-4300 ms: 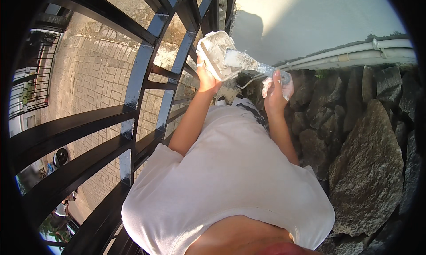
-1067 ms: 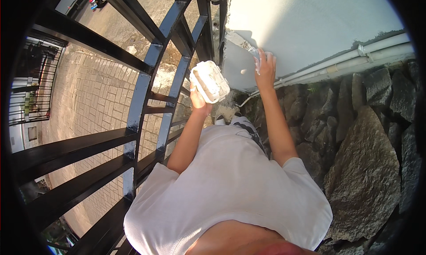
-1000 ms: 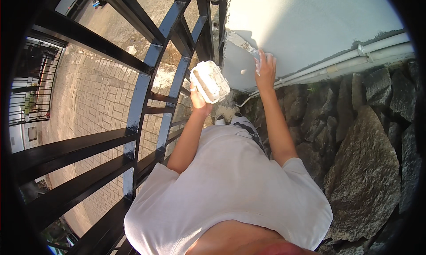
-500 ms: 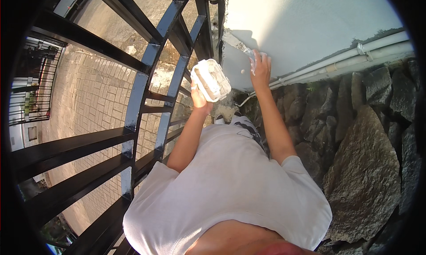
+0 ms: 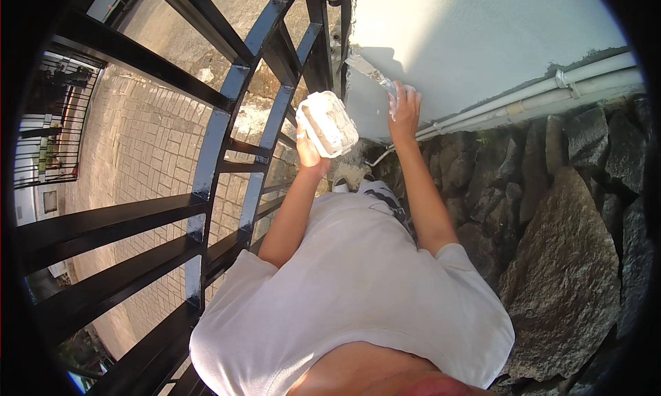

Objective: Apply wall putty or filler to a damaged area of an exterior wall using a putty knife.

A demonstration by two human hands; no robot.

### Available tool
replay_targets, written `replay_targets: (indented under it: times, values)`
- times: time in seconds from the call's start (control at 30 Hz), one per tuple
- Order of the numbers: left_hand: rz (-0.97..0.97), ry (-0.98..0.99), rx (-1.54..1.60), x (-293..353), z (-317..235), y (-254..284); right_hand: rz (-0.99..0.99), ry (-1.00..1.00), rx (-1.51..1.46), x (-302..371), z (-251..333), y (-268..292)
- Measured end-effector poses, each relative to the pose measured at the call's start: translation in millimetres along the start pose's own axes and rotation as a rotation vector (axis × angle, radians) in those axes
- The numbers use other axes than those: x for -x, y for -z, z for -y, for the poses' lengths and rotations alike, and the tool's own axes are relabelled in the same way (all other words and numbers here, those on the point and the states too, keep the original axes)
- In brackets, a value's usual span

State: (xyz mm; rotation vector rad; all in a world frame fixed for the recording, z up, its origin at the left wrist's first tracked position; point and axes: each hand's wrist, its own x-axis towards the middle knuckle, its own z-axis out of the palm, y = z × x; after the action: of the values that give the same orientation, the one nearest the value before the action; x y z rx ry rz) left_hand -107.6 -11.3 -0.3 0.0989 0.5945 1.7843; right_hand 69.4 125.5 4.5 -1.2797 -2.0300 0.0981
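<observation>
My left hand (image 5: pixel 310 155) is closed around the near left side of a white tub (image 5: pixel 349 133), its inside smeared with white paste. In my right hand (image 5: pixel 406 113) is a putty knife (image 5: pixel 370 71), its blade coated in white and reaching up and left to the edge of the pale wall (image 5: pixel 475 38). The blade appears to rest on the wall, close to the gate post. White paste also marks the fingers of my right hand, which are wrapped round the handle.
A black metal gate (image 5: pixel 213 144) runs along my left, with brick paving (image 5: pixel 148 138) beyond it. White pipes (image 5: pixel 523 96) follow the wall's base on the right, above a wall of dark rough stones (image 5: pixel 564 258). My feet (image 5: pixel 342 182) stand just below the tub.
A small white blob that showed against the wall below the putty knife is no longer visible. Both hands, the tub and the knife have hardly moved.
</observation>
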Motion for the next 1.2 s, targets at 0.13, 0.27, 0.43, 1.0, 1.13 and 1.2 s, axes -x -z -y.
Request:
replay_targets:
  times: [0.13, 0.27, 0.43, 1.0, 1.13, 1.2]
  values:
    - [-0.013, 0.002, -0.022, -1.3, 2.5, 3.6, -0.049, -0.011, -0.013, -11.8, 1.1, -0.1]
    - [-0.028, -0.004, -0.036, -1.4, 4.1, 2.0, -0.017, -0.027, 0.008, -3.9, -3.5, -4.1]
    - [-0.006, 0.004, -0.017, 4.4, 2.9, 1.9, -0.020, -0.011, -0.006, -3.2, 3.3, 0.2]
    - [-0.004, -0.010, -0.048, 4.8, 3.7, -9.9, -0.060, -0.049, -0.012, -14.4, 5.2, 4.9]
    - [0.014, -0.019, -0.060, 4.3, 3.7, -7.2, -0.058, -0.093, -0.034, 6.2, -2.2, 3.5]
    - [-0.002, 0.005, -0.052, 8.5, 5.8, -4.8, -0.034, -0.097, -0.039, 7.4, 0.6, 9.0]
